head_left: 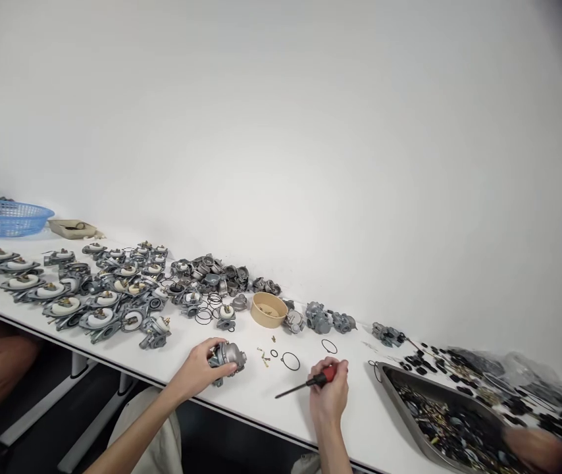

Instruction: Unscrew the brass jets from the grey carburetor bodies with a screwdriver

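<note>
My left hand (201, 370) is wrapped round a grey metal carburetor (229, 359) near the table's front edge. In my right hand (329, 394) is a red and black screwdriver (323, 376), its shaft pointing left, its tip just above or on the white table and apart from the carburetor. Between the hands lie a large black rubber ring (290, 361), a small black ring (274, 353) and several small brass parts (266, 359). A round tan bowl (269, 311) with small pieces inside stands behind them.
Many carburetor bodies with white floats (99, 318) cover the left side. Metal covers (212, 273) are piled along the wall. A metal tray (412, 421) of small parts stands right, with another person's hand (537, 449) over it. A blue basket (9, 219) is far left.
</note>
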The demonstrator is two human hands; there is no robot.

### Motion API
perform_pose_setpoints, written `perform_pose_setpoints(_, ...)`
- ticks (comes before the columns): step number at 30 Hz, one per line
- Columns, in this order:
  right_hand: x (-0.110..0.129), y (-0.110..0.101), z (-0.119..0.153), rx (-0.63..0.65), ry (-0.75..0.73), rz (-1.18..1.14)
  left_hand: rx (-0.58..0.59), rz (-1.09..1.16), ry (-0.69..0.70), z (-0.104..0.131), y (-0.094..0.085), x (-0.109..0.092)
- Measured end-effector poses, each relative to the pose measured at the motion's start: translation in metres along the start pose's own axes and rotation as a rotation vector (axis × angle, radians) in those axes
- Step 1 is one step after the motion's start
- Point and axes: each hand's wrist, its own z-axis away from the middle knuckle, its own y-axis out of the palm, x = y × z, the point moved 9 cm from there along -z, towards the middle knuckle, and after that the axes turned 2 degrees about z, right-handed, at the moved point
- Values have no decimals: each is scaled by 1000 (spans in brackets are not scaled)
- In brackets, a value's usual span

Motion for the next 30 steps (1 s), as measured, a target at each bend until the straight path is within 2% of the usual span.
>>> perform_pose_setpoints(4, -18, 20, 24, 156, 160, 70, 5, -9, 9, 1, -1, -2)
perform_pose_setpoints(8, -17, 34, 35, 330, 157, 114, 31, -53, 26, 0, 2, -1)
perform_pose_setpoints(13, -9, 34, 36, 369, 121, 28, 48, -77, 74, 4, 6, -7)
perform_pose_setpoints(18, -11, 41, 40, 440, 132, 16, 70, -143, 83, 8, 8, -15)
perform_pose_setpoints(24, -13, 41, 40, 458, 131, 15, 126, -257, 108, 7, 13, -12)
perform_pose_setpoints(30, -15, 42, 40, 486, 124, 2, 118, -276, 132, 7, 13, -14)
